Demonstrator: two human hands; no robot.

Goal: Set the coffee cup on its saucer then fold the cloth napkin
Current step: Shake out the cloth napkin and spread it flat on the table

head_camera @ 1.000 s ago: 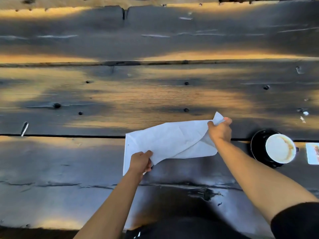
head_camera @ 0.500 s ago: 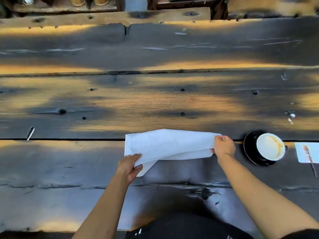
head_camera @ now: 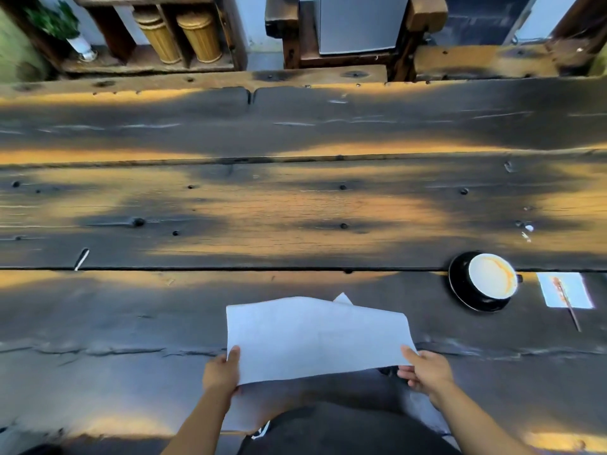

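The white cloth napkin (head_camera: pixel 312 336) is folded over and held up off the dark wooden table (head_camera: pixel 295 218), near its front edge. My left hand (head_camera: pixel 220 372) pinches its lower left corner, thumb on top. My right hand (head_camera: pixel 425 372) pinches the lower right corner the same way. A small corner of the under layer pokes out at the top. Off to the right, the coffee cup (head_camera: pixel 492 275), white inside with brown stains, sits on its black saucer (head_camera: pixel 460 290).
A small white paper (head_camera: pixel 566 290) with a thin stick (head_camera: pixel 570 308) across it lies right of the saucer. Beyond the table's far edge stand two ribbed yellow bins (head_camera: pixel 179 34), a plant and wooden furniture. My dark-clothed lap shows below the napkin.
Both hands have drawn the napkin toward me and lifted it by its near corners. The camera tilted up, bringing the far furniture into view.
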